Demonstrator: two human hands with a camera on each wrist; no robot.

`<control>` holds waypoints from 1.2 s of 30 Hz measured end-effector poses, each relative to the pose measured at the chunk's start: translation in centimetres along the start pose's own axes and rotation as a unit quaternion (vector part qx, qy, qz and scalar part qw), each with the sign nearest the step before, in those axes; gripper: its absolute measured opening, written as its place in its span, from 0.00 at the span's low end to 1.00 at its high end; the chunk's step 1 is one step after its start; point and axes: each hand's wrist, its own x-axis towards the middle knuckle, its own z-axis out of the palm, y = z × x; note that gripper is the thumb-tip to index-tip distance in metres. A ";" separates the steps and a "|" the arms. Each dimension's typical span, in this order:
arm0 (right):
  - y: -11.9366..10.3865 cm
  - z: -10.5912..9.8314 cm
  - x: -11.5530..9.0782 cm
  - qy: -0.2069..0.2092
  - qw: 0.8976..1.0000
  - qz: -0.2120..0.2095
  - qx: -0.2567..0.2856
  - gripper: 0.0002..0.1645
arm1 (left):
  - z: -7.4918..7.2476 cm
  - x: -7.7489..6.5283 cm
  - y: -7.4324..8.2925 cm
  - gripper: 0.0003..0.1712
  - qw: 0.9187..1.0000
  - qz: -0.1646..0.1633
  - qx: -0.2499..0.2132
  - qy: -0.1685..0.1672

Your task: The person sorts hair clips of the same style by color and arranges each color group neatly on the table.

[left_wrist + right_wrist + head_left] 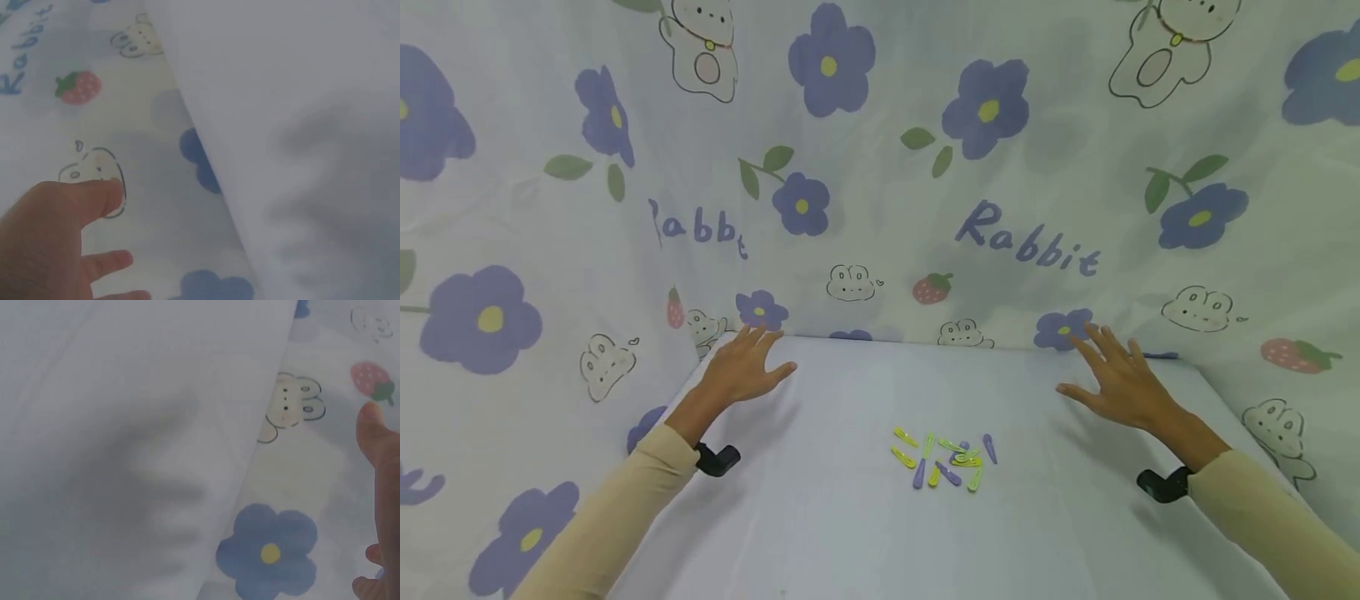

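Several hair clips in yellow, light green and purple lie in a loose cluster on the white table, among them a yellow hair clip (903,457), a light green hair clip (974,479) and a purple hair clip (990,448). Some of them overlap on the cluster's right side. My left hand (744,365) is raised over the table's far left part, fingers spread and holding nothing. On the other side my right hand (1118,379) hovers with spread fingers, also holding nothing. Both hands are well apart from the clips. Neither wrist view shows any clip.
The white tabletop (820,517) reaches back to a fabric curtain (880,150) printed with flowers, rabbits and strawberries. This curtain also closes off the left and right sides. Each wrist wears a small black camera mount, such as the left mount (718,460).
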 end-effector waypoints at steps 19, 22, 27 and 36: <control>-4.9 1.5 2.5 0.020 0.998 -0.068 0.004 0.52 | 0.8 -0.9 4.4 0.39 0.999 0.032 -0.023 0.000; -5.8 2.0 2.5 0.008 0.997 -0.074 0.010 0.52 | 1.1 -1.2 5.0 0.38 0.999 0.040 -0.027 -0.008; -6.9 2.4 2.4 0.009 0.997 -0.080 0.021 0.51 | 1.5 -1.3 5.9 0.36 0.998 0.054 -0.033 -0.009; -9.1 3.3 2.4 0.029 0.993 -0.106 0.031 0.49 | 2.3 -1.6 7.7 0.27 0.990 0.121 -0.071 -0.015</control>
